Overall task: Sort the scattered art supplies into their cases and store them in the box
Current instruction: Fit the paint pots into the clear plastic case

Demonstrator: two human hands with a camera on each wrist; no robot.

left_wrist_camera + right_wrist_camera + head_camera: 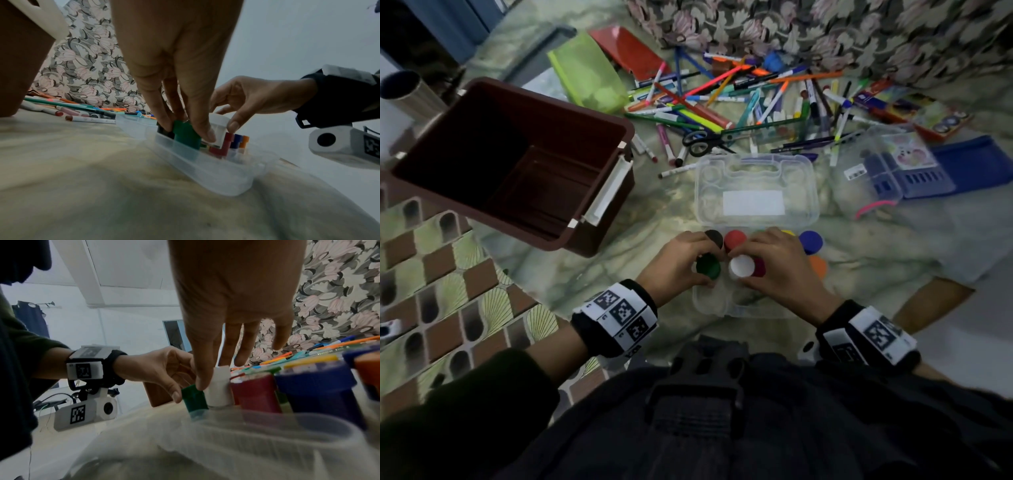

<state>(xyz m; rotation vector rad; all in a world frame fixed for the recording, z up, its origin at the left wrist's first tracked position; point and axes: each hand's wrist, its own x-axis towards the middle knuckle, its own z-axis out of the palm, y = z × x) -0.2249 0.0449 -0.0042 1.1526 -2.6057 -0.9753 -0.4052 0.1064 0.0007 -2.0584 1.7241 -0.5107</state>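
step: seating paint pots in clear case (726,308) | left hand (678,263) pinches green pot (708,266), right hand (780,270) pinches white pot (741,267), both in the near row | press each straight down, keep upright; brown box (599,236) waits left.

Dim, cool light is filling all three views, and the head view is darkening toward the lower edge. Wide lenses are bending lines at the frame edges. The clear case (226,443) is blurring in the wrist foregrounds; the pale wall (298,40) at upper right is glowing brightest.
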